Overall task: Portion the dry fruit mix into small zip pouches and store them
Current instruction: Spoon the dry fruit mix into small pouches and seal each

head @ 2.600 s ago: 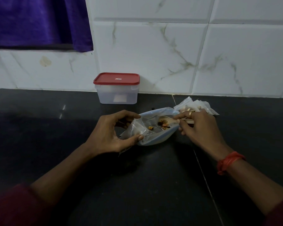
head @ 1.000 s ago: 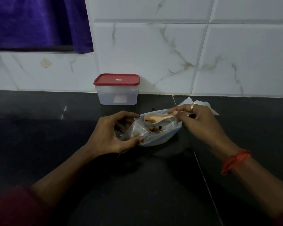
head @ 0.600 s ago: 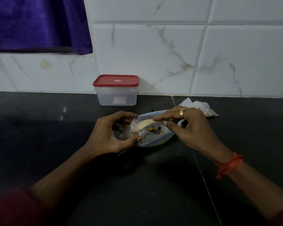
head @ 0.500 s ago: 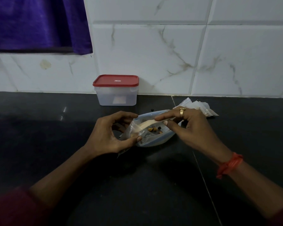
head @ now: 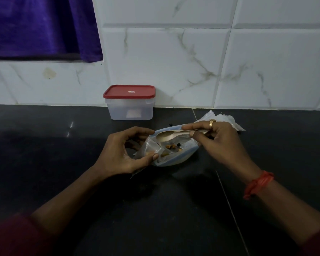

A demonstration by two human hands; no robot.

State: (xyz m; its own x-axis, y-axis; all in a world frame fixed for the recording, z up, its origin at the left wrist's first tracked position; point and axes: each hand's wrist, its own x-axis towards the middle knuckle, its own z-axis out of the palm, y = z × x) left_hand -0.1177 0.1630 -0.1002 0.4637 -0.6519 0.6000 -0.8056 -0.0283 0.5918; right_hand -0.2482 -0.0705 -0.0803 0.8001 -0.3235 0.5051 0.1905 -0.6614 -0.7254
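Centre of frame: small zip pouch (head: 151, 147) pinched at its mouth between thumb and fingers of the left hand (head: 122, 150), mouth turned toward the right of the frame. Right hand (head: 216, 141) clamped on the handle of a wooden spoon (head: 169, 135), bowl pointing left, hovering just above the large bag (head: 174, 159) lying open on the dark bench (head: 155, 209). Dry fruit mix (head: 171, 146) visible as a few orange and dark pieces inside the large bag, just beside the pouch mouth. Spoon bowl apparently bare; load not discernible.

Behind the right hand: pile of empty pouches (head: 227, 120). Upper centre, against the tiled wall: lidded storage container (head: 130, 103), red lid on.

Probable step: scooping mix for transfer into the pouch.

Hazards:
- Spill at transfer. Cause: narrow pouch mouth, limp film, only one hand holding it open.
- Mouth collapse. Cause: slackened pinch as the spoon enters.
- Large bag shifting or slumping. Cause: no hand steadying it while scooping.
- Lost pieces. One dark piece (head: 170, 124) already loose on the bench near the bag's far edge; hard to spot on a dark surface in dim light.
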